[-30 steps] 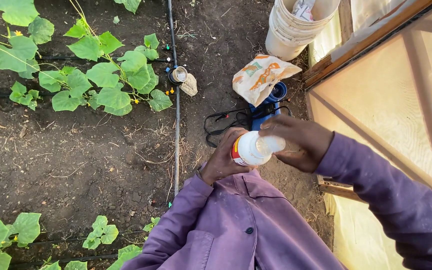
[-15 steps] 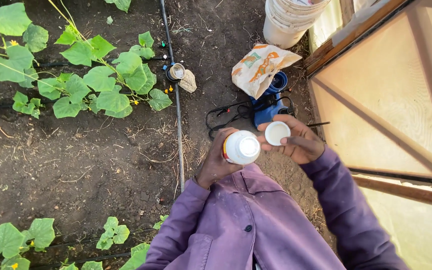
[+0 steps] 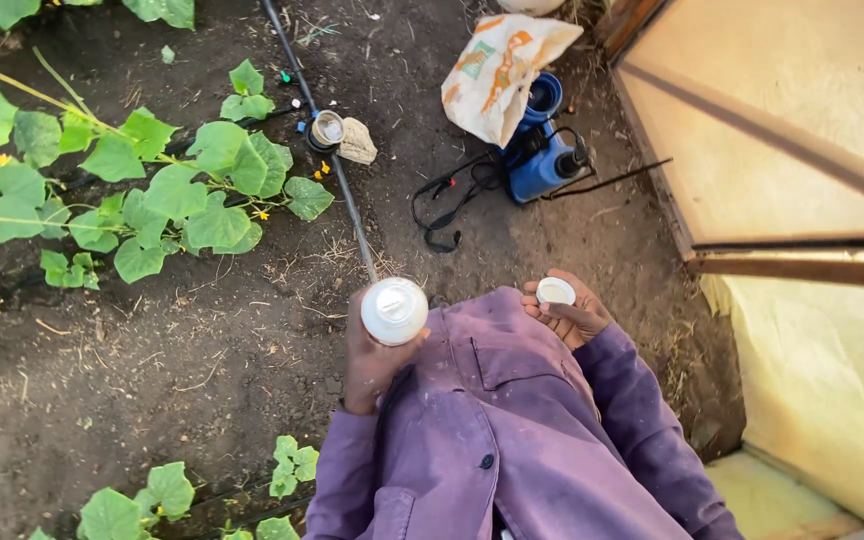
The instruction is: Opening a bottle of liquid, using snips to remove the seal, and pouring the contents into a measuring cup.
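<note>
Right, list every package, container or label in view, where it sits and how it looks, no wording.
White bottle: round, held in left hand.
White cap: small, round, in right hand.
Printed bag: cream with orange and green, crumpled on the blue sprayer.

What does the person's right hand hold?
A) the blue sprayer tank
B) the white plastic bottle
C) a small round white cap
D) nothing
C: the right hand pinches a small round white cap, apart from the white plastic bottle gripped in the left hand.
</note>
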